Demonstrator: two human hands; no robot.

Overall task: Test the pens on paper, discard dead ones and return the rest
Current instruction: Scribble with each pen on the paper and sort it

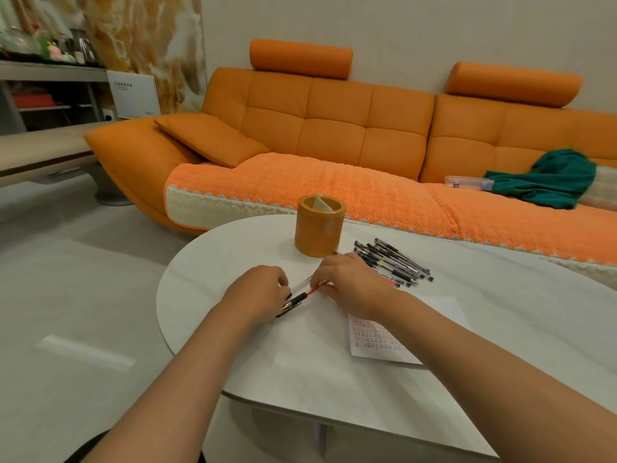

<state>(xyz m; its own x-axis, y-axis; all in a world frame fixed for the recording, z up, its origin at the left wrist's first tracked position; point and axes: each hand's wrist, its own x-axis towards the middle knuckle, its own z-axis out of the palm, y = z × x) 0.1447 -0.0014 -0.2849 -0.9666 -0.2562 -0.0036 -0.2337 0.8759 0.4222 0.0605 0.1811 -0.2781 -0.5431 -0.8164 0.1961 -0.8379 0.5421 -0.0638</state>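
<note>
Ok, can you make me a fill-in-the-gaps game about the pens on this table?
1. The left hand and the right hand both grip a clear plastic pen whose ink tube is ____.
2. The round pen holder standing on the white oval table is coloured ____.
3. The pile of black-capped pens lies to the ____ of that holder.

Missing words: red; orange; right.
</note>
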